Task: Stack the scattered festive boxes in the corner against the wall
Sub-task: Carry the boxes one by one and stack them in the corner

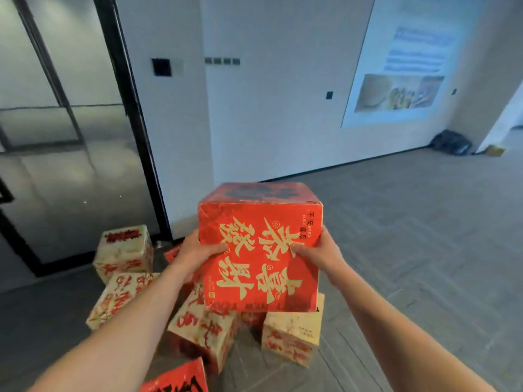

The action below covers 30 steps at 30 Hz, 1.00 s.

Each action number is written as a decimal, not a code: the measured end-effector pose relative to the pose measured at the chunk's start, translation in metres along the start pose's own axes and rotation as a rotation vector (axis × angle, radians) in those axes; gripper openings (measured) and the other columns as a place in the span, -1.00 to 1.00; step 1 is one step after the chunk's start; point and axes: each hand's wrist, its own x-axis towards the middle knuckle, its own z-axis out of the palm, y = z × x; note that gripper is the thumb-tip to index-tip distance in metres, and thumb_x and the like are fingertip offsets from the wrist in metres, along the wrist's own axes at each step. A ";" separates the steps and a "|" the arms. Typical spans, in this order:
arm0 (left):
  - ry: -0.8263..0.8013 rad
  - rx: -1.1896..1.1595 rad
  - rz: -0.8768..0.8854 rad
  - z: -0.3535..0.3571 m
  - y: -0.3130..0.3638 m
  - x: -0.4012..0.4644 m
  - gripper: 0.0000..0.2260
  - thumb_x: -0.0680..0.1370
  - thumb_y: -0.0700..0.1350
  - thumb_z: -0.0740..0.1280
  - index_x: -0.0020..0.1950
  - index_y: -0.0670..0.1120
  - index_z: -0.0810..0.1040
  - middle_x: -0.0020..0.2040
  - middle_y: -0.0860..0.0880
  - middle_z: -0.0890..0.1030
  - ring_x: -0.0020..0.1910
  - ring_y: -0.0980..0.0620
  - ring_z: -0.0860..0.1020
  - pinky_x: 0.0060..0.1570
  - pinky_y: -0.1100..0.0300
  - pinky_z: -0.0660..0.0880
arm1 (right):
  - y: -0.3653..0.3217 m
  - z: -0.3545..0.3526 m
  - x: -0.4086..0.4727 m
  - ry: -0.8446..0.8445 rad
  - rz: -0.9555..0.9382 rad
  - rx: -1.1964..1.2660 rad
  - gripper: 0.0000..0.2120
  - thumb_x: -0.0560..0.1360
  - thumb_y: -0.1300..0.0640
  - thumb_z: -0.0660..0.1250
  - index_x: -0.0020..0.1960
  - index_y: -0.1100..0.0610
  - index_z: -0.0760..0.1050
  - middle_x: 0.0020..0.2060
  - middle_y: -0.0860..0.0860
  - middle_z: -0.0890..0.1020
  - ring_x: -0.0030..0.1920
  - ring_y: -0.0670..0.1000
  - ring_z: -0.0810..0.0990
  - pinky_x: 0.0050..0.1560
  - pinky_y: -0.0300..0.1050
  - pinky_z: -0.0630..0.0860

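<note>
red box [261, 250] gripped by left hand [198, 254] and right hand [317, 253] | hides floor boxes [124, 251] partly

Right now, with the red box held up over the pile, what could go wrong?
1. Both hands, left hand and right hand, pinch the red box only at its side edges with nothing under it; it might slip.
2. The cream boxes below lie tilted and scattered, so a box set on them may well tip.
3. The held box hides the floor just ahead, so tripping is possible.
</note>
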 end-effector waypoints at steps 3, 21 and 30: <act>0.031 -0.002 0.091 -0.042 0.065 -0.001 -0.58 0.41 -0.16 0.56 0.16 0.09 0.49 -0.04 0.15 0.63 -0.11 0.21 0.60 -0.21 0.28 0.51 | -0.077 0.000 0.010 -0.007 -0.099 0.013 -0.35 0.33 -0.07 0.58 0.29 -0.13 0.31 0.05 -0.18 0.64 0.03 -0.11 0.64 0.20 0.06 0.56; 0.777 0.004 0.127 -0.253 0.169 -0.223 -0.50 0.38 -0.08 0.59 0.24 0.08 0.49 0.08 0.06 0.67 0.06 0.03 0.64 0.05 0.01 0.59 | -0.323 0.166 -0.034 -0.643 -0.570 0.130 -0.34 0.34 -0.13 0.57 0.32 -0.14 0.32 0.09 -0.16 0.65 0.04 -0.08 0.66 -0.02 -0.02 0.62; 1.277 -0.002 0.045 -0.348 0.130 -0.457 -0.59 0.44 -0.09 0.55 0.20 0.07 0.47 0.04 0.12 0.63 -0.03 0.09 0.60 -0.14 0.14 0.55 | -0.389 0.341 -0.229 -1.065 -0.649 0.184 -0.45 0.36 0.03 0.57 0.24 -0.10 0.38 0.02 -0.18 0.61 0.04 -0.08 0.59 0.18 0.11 0.54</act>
